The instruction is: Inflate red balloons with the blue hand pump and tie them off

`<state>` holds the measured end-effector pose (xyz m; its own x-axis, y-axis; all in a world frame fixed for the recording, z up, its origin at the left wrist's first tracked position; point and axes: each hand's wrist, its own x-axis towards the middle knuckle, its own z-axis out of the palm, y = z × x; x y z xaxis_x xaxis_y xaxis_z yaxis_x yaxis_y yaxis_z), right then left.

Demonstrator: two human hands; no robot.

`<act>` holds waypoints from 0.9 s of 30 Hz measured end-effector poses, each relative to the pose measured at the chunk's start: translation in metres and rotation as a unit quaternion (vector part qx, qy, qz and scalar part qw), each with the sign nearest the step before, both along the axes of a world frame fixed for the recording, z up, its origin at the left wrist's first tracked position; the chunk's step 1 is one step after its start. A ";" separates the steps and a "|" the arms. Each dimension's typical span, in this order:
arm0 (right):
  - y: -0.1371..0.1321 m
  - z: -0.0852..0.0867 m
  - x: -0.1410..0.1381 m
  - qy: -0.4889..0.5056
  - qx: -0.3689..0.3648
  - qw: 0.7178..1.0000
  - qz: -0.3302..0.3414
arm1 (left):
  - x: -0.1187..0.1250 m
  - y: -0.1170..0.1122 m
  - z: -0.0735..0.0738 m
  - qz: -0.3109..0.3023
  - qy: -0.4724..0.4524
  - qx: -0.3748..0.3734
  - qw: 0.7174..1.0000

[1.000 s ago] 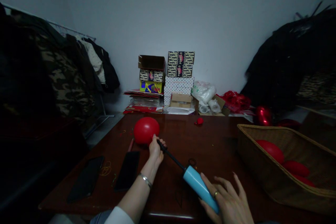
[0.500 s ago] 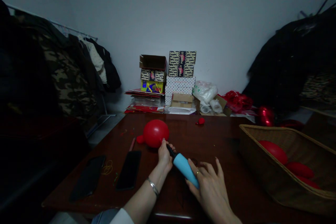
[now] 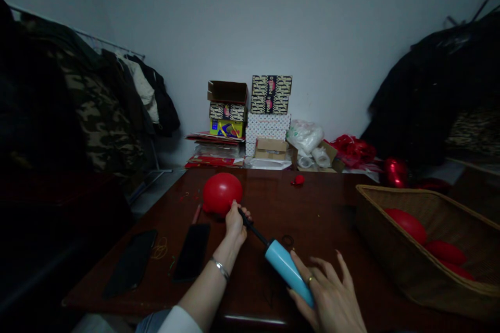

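Note:
A round red balloon [image 3: 222, 193] is at the far left part of the table. My left hand [image 3: 236, 225] is closed on its neck, where the black tip of a hand balloon pump goes in; the fingers hide the joint. The pump's light blue barrel [image 3: 289, 272] slants toward me on the right, with a length of thin black rod showing between it and my left hand. My right hand [image 3: 330, 291] grips the barrel between thumb and index finger, the other fingers raised off it.
On the right stands a wicker basket [image 3: 410, 270] holding red balloons [image 3: 408, 226]. Two dark phone-like slabs [image 3: 191, 252] and yellow rubber bands [image 3: 159, 248] lie at left. A small red balloon [image 3: 299, 180] rests near the back edge, before stacked boxes [image 3: 267, 127].
The blue barrel has slid back toward me and rightward with my right hand, baring more black rod. My left hand and the balloon have shifted a little left.

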<state>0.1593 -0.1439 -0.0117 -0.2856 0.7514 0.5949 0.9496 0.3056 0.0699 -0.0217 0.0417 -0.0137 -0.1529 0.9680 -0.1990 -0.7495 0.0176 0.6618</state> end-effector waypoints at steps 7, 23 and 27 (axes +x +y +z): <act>-0.016 -0.003 0.024 -0.038 0.037 0.998 0.022 | -0.010 0.004 0.003 0.011 -0.014 -0.010 1.000; 0.017 0.018 -0.022 0.053 -0.059 0.995 -0.056 | 0.026 -0.022 -0.002 -0.024 -0.016 -0.018 0.999; 0.025 0.023 -0.030 0.060 -0.072 0.994 -0.060 | 0.028 -0.024 -0.002 -0.016 -0.016 -0.029 0.999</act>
